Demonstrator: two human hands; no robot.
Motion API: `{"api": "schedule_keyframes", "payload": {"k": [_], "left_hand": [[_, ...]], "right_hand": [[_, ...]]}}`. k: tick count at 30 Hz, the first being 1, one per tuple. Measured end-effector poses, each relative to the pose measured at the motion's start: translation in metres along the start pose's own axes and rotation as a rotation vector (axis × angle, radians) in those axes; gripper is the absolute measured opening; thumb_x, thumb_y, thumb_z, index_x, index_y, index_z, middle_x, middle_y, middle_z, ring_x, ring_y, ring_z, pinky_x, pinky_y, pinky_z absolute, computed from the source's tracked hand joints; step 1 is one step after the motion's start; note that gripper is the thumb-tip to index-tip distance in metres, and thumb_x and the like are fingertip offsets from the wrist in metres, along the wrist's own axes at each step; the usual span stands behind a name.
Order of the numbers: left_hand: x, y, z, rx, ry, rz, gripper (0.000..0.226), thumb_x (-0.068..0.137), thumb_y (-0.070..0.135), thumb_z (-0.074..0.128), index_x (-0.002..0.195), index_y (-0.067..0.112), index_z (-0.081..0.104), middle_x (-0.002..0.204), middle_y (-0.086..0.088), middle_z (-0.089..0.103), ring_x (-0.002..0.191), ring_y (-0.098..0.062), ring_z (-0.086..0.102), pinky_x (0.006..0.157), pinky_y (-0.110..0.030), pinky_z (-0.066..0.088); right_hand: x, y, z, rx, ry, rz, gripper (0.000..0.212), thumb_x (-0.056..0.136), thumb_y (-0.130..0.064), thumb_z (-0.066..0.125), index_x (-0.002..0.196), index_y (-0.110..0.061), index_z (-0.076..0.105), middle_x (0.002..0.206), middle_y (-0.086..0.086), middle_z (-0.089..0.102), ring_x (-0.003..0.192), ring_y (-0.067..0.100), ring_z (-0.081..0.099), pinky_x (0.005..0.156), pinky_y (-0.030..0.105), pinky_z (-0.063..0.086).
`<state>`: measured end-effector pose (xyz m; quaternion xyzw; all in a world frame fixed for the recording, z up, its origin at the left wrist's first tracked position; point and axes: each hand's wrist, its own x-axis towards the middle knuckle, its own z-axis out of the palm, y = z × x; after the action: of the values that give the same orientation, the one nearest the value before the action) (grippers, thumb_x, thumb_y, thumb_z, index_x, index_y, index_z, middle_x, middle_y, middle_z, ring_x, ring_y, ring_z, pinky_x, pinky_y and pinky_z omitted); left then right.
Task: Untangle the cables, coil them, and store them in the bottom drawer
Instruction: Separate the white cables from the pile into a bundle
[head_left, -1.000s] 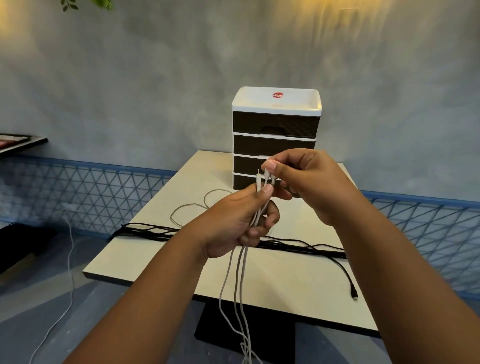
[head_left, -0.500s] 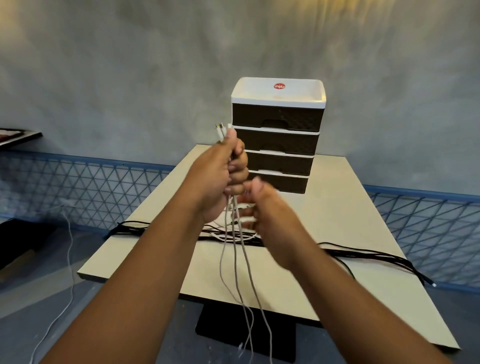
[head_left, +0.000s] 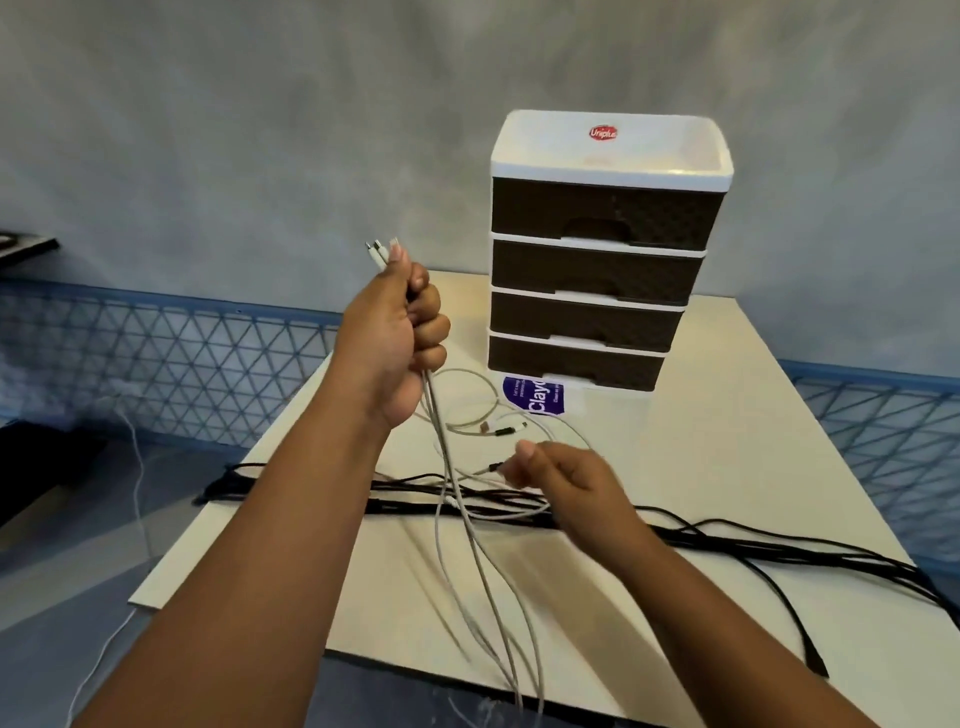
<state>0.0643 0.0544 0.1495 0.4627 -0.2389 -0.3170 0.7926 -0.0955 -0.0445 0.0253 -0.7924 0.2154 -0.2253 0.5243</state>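
Sorting the white cables
Left hand (head_left: 397, 332) grips white cables (head_left: 467, 545); right hand (head_left: 563, 478) pinches one plug. Pulling hard could tighten tangles with black cables (head_left: 727, 551).

A single head-worn camera looks forward and down from above the near edge of the surface (head_left: 727, 467), facing the drawer unit (head_left: 602, 260) against the far wall. The view sits close, forearms filling the lower frame, with the drawer unit right of centre.
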Motion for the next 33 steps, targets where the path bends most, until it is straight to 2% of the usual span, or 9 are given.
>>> {"api": "schedule_keyframes", "payload": {"k": [3,6,10,15,19,22,24,29,33], "left_hand": [[0.022,-0.01,-0.005,0.033,0.004,-0.05,0.041,0.101,0.049,0.035,0.073,0.021,0.046,0.051,0.01,0.034,0.041,-0.003,0.023,0.033,-0.015,0.022],[0.042,-0.018,-0.01,0.06,0.0,-0.099,0.041,0.101,0.049,0.036,0.074,0.02,0.047,0.052,0.009,0.035,0.042,-0.004,0.023,0.035,-0.016,0.022],[0.063,-0.025,-0.015,0.109,-0.015,-0.159,0.041,0.102,0.047,0.036,0.075,0.019,0.049,0.054,0.007,0.036,0.044,-0.005,0.024,0.038,-0.017,0.02],[0.084,-0.029,-0.028,0.124,-0.053,-0.232,0.041,0.102,0.046,0.037,0.074,0.018,0.048,0.055,0.005,0.035,0.044,-0.005,0.024,0.037,-0.016,0.021],[0.099,-0.029,-0.042,0.145,-0.09,-0.296,0.042,0.101,0.047,0.038,0.072,0.018,0.047,0.054,0.005,0.033,0.043,-0.005,0.022,0.035,-0.016,0.021],[0.108,-0.029,-0.045,0.178,-0.109,-0.336,0.041,0.101,0.047,0.039,0.074,0.018,0.047,0.053,0.006,0.034,0.042,-0.005,0.022,0.034,-0.016,0.021],[0.112,-0.03,-0.041,0.195,-0.122,-0.337,0.038,0.102,0.044,0.039,0.078,0.017,0.049,0.055,0.005,0.035,0.043,-0.005,0.023,0.036,-0.016,0.022],[0.112,-0.032,-0.031,0.259,-0.181,-0.342,0.033,0.103,0.04,0.039,0.086,0.014,0.05,0.059,0.003,0.037,0.047,-0.006,0.024,0.04,-0.017,0.022],[0.112,-0.031,-0.026,0.201,-0.232,-0.375,0.031,0.103,0.038,0.04,0.087,0.014,0.05,0.06,0.003,0.039,0.047,-0.006,0.026,0.04,-0.016,0.022]], "right_hand": [[0.036,0.013,-0.013,-0.184,0.069,0.068,0.026,0.097,-0.036,0.055,0.088,-0.02,0.074,0.083,-0.002,0.072,0.081,0.013,0.066,0.08,0.034,0.052],[0.067,0.034,-0.009,-0.521,-0.009,0.117,0.018,0.096,-0.029,0.058,0.102,-0.02,0.072,0.099,-0.002,0.069,0.089,0.014,0.062,0.082,0.029,0.049],[0.09,0.069,0.01,-0.784,-0.1,-0.031,0.025,0.091,-0.033,0.061,0.114,-0.026,0.07,0.115,-0.001,0.062,0.107,0.02,0.055,0.091,0.03,0.044],[0.108,0.079,0.005,-1.011,-0.185,-0.114,0.022,0.091,-0.036,0.057,0.108,-0.028,0.067,0.11,-0.002,0.062,0.105,0.022,0.053,0.087,0.033,0.043],[0.136,0.036,-0.032,-0.656,-0.016,0.023,0.006,0.096,-0.024,0.053,0.096,-0.025,0.059,0.094,0.001,0.067,0.087,0.024,0.063,0.077,0.037,0.051],[0.147,-0.03,-0.061,-0.335,0.095,-0.017,0.009,0.096,-0.022,0.059,0.088,-0.027,0.059,0.081,-0.001,0.069,0.072,0.011,0.065,0.067,0.035,0.054],[0.143,-0.076,-0.071,-0.043,0.115,-0.13,0.001,0.093,-0.02,0.063,0.093,-0.022,0.063,0.08,0.0,0.07,0.074,0.01,0.066,0.069,0.03,0.053],[0.128,-0.14,-0.071,0.854,0.025,-0.311,0.02,0.099,-0.03,0.045,0.1,-0.016,0.059,0.088,0.001,0.071,0.087,0.02,0.067,0.074,0.03,0.052],[0.121,-0.136,-0.048,0.853,-0.016,-0.136,0.017,0.099,-0.027,0.045,0.093,-0.014,0.055,0.077,0.001,0.067,0.064,0.014,0.063,0.062,0.024,0.051]]}}
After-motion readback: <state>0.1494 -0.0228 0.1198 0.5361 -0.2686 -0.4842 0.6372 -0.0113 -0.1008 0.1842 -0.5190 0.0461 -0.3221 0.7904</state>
